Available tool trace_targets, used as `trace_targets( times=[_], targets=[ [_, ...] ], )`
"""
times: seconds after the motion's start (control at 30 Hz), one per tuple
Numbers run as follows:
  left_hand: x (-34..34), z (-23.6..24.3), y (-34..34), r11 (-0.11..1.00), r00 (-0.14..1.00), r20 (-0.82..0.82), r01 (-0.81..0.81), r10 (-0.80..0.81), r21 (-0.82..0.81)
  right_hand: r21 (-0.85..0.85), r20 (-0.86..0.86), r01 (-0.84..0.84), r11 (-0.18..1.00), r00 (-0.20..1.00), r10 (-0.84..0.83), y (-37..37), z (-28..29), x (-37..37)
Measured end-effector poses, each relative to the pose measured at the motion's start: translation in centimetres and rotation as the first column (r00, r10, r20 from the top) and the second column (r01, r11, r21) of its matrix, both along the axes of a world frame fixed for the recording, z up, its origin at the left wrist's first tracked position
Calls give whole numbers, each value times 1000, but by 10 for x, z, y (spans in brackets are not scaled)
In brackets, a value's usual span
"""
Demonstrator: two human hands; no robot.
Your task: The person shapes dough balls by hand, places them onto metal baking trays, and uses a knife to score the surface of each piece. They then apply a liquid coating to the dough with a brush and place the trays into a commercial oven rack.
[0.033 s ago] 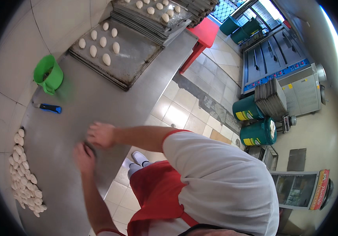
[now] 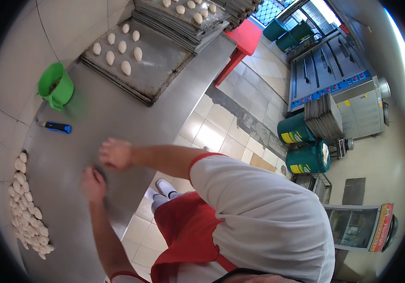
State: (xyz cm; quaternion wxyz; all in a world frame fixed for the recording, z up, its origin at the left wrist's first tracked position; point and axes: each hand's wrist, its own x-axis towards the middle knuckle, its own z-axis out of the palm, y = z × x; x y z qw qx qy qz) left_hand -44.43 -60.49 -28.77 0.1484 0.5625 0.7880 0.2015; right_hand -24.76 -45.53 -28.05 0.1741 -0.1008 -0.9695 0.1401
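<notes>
Hands at a grey metal counter (image 2: 141,125), head view. The right hand (image 2: 116,153) and the left hand (image 2: 93,185) lie close together, low over the bare middle of the counter, the backs of both uppermost. The fingers of each appear bent downward, but blur and the hands themselves hide how far they are open and whether they have hold of anything; this cannot be told. The shaped dough pieces occur in three groups. A dense heap of dough pieces (image 2: 29,219) lies along the wall side of the counter, to the left of the left hand. Eight separate dough pieces (image 2: 122,46) rest in loose rows on a worn baking tray (image 2: 162,59), the uppermost of a low stack beyond the right hand. Further pieces (image 2: 180,9) lie on a taller stack of trays (image 2: 176,29) just behind. Between heap and baking tray, near the wall, are a blue-and-black-handled tool (image 2: 57,127) and an upright green plastic mug (image 2: 63,89), its handle directed toward the tool.
</notes>
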Motion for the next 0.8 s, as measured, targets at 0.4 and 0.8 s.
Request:
trace_targets(
  times=[0.4,0.8],
  targets=[
    [27,12,-8,984,988,-153,63,-38,165,48,89,226,973,969,-229,18,20,35],
    [54,4,-25,986,971,-208,-86,116,146,1,174,274,962,947,-270,-15,7,71]
  ],
)
